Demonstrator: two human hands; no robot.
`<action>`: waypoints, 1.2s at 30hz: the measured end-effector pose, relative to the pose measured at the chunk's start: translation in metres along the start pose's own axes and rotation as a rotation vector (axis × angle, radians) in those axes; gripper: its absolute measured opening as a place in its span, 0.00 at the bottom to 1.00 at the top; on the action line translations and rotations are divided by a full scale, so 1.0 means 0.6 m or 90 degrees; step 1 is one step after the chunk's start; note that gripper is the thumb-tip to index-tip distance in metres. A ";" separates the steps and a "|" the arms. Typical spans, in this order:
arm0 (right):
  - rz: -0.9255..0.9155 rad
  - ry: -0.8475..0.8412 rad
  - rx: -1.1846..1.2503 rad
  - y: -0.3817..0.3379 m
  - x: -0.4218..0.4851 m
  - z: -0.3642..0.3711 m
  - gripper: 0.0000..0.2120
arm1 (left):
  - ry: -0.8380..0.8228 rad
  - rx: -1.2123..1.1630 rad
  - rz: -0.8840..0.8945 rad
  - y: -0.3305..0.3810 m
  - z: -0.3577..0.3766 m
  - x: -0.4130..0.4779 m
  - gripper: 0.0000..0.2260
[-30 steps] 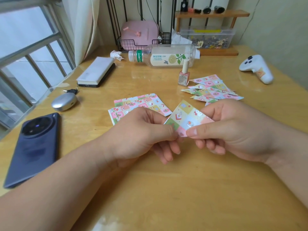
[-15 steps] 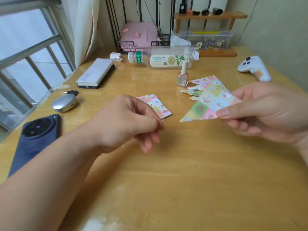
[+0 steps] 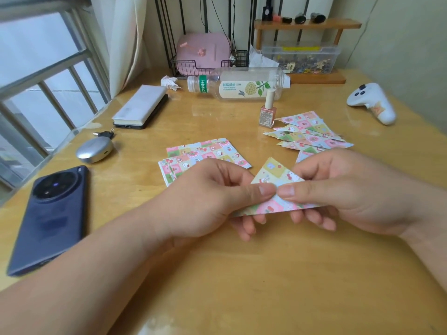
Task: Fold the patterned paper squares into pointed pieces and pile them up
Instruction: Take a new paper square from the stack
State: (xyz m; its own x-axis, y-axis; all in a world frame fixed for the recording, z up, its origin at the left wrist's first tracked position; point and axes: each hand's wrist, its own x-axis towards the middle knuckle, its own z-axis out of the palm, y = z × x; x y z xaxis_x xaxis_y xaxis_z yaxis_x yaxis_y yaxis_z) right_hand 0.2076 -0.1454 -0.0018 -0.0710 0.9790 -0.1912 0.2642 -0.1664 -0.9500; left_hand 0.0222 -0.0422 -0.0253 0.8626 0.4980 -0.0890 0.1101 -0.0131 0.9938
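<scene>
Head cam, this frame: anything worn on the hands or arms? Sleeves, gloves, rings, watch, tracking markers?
Nothing worn that shows. The left hand and right hand are bare: no gloves, rings or markers. Neither wrist carries a watch or band. The left forearm and right forearm show no sleeve up to the frame edge. The thumbnails are short, with no polish visible.

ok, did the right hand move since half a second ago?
Yes. Against the nail polish bottle, the right hand has come left and nearer the person, and now pinches the folded paper with the left hand.
</scene>
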 end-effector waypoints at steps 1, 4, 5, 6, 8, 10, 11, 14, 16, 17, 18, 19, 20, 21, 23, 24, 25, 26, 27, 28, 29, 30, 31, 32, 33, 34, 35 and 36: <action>-0.004 0.010 0.002 0.002 0.002 0.000 0.09 | -0.007 -0.004 0.001 0.000 0.000 0.000 0.12; -0.006 0.014 0.001 0.008 0.005 0.000 0.11 | -0.017 -0.040 -0.002 -0.003 0.003 0.001 0.10; -0.006 0.007 -0.001 0.010 0.005 -0.001 0.11 | -0.017 -0.059 -0.002 -0.004 0.004 0.001 0.09; -0.006 -0.005 -0.001 0.010 0.005 -0.002 0.10 | -0.020 -0.081 -0.001 -0.005 0.005 0.002 0.08; -0.004 -0.033 0.008 0.009 0.003 -0.005 0.06 | -0.025 -0.135 -0.008 -0.008 0.004 0.003 0.09; 0.007 -0.053 0.034 0.008 0.001 -0.010 0.03 | -0.019 -0.176 -0.026 -0.009 0.002 0.004 0.12; 0.014 -0.050 0.054 0.009 0.001 -0.014 0.03 | -0.013 -0.184 -0.030 -0.009 0.001 0.005 0.12; 0.002 0.024 0.124 0.014 0.006 -0.021 0.04 | 0.011 -0.139 -0.014 -0.012 -0.005 0.007 0.09; -0.044 0.083 0.172 0.015 0.011 -0.020 0.04 | 0.063 0.015 0.026 -0.017 -0.010 0.008 0.11; -0.074 0.105 0.181 0.016 0.012 -0.019 0.07 | 0.086 0.105 0.047 -0.016 -0.010 0.006 0.11; -0.103 0.120 0.176 0.016 0.012 -0.017 0.12 | 0.108 0.169 0.065 -0.013 -0.010 0.005 0.10; -0.130 0.125 0.162 0.018 0.012 -0.015 0.18 | 0.121 0.191 0.080 -0.010 -0.009 0.005 0.07; -0.155 0.122 0.140 0.016 0.010 -0.011 0.19 | 0.129 0.178 0.089 -0.006 -0.009 0.005 0.03; -0.179 0.113 0.118 0.015 0.008 -0.007 0.17 | 0.142 0.154 0.094 -0.005 -0.010 0.005 0.02; -0.212 0.083 0.089 0.011 0.005 -0.003 0.11 | 0.175 0.092 0.098 -0.007 -0.011 0.006 0.07; -0.217 0.070 0.082 0.013 0.003 -0.006 0.12 | 0.169 0.053 0.089 -0.008 -0.011 0.007 0.09; -0.217 0.051 0.075 0.015 0.003 -0.011 0.13 | 0.157 0.011 0.075 -0.007 -0.010 0.009 0.11; -0.212 0.028 0.068 0.017 0.003 -0.017 0.15 | 0.145 -0.031 0.063 -0.008 -0.010 0.010 0.12; -0.206 0.005 0.066 0.020 0.004 -0.022 0.17 | 0.134 -0.065 0.056 -0.009 -0.010 0.011 0.12; -0.197 -0.003 0.075 0.021 0.006 -0.024 0.20 | 0.125 -0.092 0.052 -0.008 -0.009 0.011 0.11; -0.187 0.013 0.090 0.024 0.009 -0.027 0.22 | 0.116 -0.119 0.049 -0.007 -0.009 0.011 0.11; -0.174 0.054 0.102 0.027 0.013 -0.029 0.23 | 0.103 -0.149 0.051 -0.010 -0.011 0.010 0.13; -0.158 0.110 0.103 0.029 0.017 -0.030 0.23 | 0.085 -0.189 0.058 -0.011 -0.013 0.009 0.16; -0.134 0.161 0.099 0.030 0.021 -0.030 0.21 | 0.064 -0.226 0.068 -0.012 -0.015 0.007 0.18; -0.105 0.188 0.095 0.030 0.023 -0.027 0.19 | 0.050 -0.248 0.079 -0.012 -0.017 0.005 0.19; -0.077 0.190 0.090 0.030 0.024 -0.025 0.18 | 0.046 -0.256 0.085 -0.011 -0.018 0.004 0.18; -0.058 0.173 0.082 0.030 0.024 -0.022 0.16 | 0.051 -0.250 0.088 -0.012 -0.018 0.004 0.15; -0.049 0.152 0.075 0.030 0.024 -0.018 0.15 | 0.064 -0.230 0.087 -0.010 -0.016 0.004 0.10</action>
State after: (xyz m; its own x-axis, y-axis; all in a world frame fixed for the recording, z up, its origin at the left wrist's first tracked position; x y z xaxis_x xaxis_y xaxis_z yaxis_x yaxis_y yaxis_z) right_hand 0.2219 -0.1332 -0.0190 0.1458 0.9870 -0.0672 0.1516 -0.0894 -0.9844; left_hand 0.0188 -0.0326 -0.0311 0.8029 0.5951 0.0342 -0.1978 0.2118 0.9571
